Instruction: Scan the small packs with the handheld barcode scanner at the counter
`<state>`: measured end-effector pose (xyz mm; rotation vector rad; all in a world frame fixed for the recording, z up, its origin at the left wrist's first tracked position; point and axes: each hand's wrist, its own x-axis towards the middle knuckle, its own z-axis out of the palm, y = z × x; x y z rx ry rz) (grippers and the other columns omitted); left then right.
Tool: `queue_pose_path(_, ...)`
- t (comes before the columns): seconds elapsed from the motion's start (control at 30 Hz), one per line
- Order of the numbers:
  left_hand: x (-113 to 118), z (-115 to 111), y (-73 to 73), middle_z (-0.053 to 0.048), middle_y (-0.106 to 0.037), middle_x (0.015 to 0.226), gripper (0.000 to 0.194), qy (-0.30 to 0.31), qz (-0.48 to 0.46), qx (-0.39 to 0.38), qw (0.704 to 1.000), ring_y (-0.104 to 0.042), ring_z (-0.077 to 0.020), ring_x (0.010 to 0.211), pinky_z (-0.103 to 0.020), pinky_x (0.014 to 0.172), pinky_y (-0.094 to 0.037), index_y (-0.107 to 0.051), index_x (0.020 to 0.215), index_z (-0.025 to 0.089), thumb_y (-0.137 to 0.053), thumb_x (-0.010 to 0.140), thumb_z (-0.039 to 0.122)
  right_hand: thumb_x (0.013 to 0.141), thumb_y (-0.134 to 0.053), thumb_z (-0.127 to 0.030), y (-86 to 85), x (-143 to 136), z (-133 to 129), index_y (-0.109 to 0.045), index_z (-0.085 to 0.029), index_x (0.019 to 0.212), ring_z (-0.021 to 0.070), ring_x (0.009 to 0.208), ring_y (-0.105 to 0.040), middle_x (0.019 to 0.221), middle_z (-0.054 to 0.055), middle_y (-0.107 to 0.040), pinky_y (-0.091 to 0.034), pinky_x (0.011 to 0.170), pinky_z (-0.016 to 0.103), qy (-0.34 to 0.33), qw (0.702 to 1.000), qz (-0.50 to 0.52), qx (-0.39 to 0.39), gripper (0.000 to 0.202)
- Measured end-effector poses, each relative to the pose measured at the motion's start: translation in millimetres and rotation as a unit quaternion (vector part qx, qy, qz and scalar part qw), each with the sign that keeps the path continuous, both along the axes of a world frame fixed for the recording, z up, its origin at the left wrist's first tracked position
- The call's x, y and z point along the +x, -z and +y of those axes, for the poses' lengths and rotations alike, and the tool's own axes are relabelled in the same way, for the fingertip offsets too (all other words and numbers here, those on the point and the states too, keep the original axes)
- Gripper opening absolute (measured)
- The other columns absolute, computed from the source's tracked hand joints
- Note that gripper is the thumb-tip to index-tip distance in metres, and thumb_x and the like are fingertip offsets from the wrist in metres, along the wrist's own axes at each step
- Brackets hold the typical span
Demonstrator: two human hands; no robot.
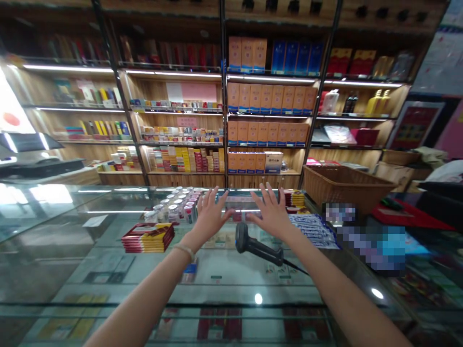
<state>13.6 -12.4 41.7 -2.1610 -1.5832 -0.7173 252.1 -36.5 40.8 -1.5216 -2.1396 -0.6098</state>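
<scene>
Both arms reach out over a glass counter (217, 270). My left hand (211, 212) is open with fingers spread, holding nothing; it is nearest a cluster of small clear containers with white lids (177, 205). My right hand (271, 212) is likewise open and empty, close to a pile of blue-and-white packets (314, 230). Between the forearms a black barcode scanner (258, 245) lies on the glass, its cord running right under my right arm. A stack of red-and-yellow packets (148, 237) sits left of my left wrist; another such stack (295, 200) lies behind my right hand.
A brown wicker basket (343, 185) stands on the right, with a red mat (412, 214) beside it. White paper (95, 221) lies on the left of the glass. Behind the counter rise lit shelves with orange boxes (267, 98) and small packs. Boxed goods show beneath the glass.
</scene>
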Motion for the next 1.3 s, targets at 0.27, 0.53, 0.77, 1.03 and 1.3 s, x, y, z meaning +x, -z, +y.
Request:
queue_pose_path(0.27,69.2,19.2,1.1,-0.014,-0.028,0.168,0.065,0.027,0.004,-0.044,0.999,-0.026,-0.0367,0.153,-0.060,0.123,-0.023,-0.045,0.154,0.027,-0.050,0.096,0.058,0.101,-0.035,-0.064,9.5,60.3,17.2,-0.036,-0.025,0.159,0.0331,0.158,-0.009,0.172,0.013,-0.017,0.008,0.122,0.063,0.071,0.997,0.010,0.002,0.070)
queue_pose_path(0.53,135.1,44.6,-9.1,-0.014,-0.025,0.169,0.070,0.036,-0.019,-0.099,0.994,-0.023,-0.0365,0.155,-0.059,0.123,-0.024,-0.041,0.156,0.026,-0.047,0.096,0.062,0.100,-0.038,-0.063,11.7,124.6,53.6,-0.039,-0.025,0.157,0.0335,0.158,-0.007,0.171,0.014,-0.018,0.006,0.120,0.067,0.167,0.986,0.027,-0.005,0.068)
queue_pose_path(0.77,186.2,67.3,5.1,-0.016,-0.025,0.169,0.070,0.044,-0.026,-0.148,0.988,-0.024,-0.0371,0.155,-0.060,0.121,-0.026,-0.043,0.154,0.025,-0.045,0.096,0.064,0.100,-0.037,-0.061,37.7,167.2,72.7,-0.048,-0.026,0.152,0.0344,0.158,-0.006,0.171,0.014,-0.018,0.004,0.120,0.068,0.225,0.973,0.042,-0.041,0.063)
queue_pose_path(1.03,219.0,86.0,23.6,-0.015,-0.026,0.169,0.070,0.034,-0.008,-0.175,0.984,-0.024,-0.0363,0.155,-0.060,0.122,-0.024,-0.046,0.152,0.026,-0.040,0.096,0.066,0.100,-0.038,-0.062,58.6,188.0,77.2,-0.052,-0.024,0.149,0.0345,0.158,-0.005,0.170,0.014,-0.021,0.007,0.119,0.069,0.235,0.970,0.040,-0.041,0.064)
queue_pose_path(1.3,247.0,97.2,31.0,-0.015,-0.025,0.169,0.069,0.034,0.007,-0.212,0.977,-0.022,-0.0374,0.155,-0.063,0.121,-0.023,-0.052,0.147,0.024,-0.035,0.096,0.067,0.099,-0.037,-0.063,64.3,195.4,74.5,-0.069,-0.018,0.129,0.0349,0.158,-0.001,0.170,0.014,-0.022,0.017,0.117,0.068,0.246,0.968,0.020,-0.054,0.063)
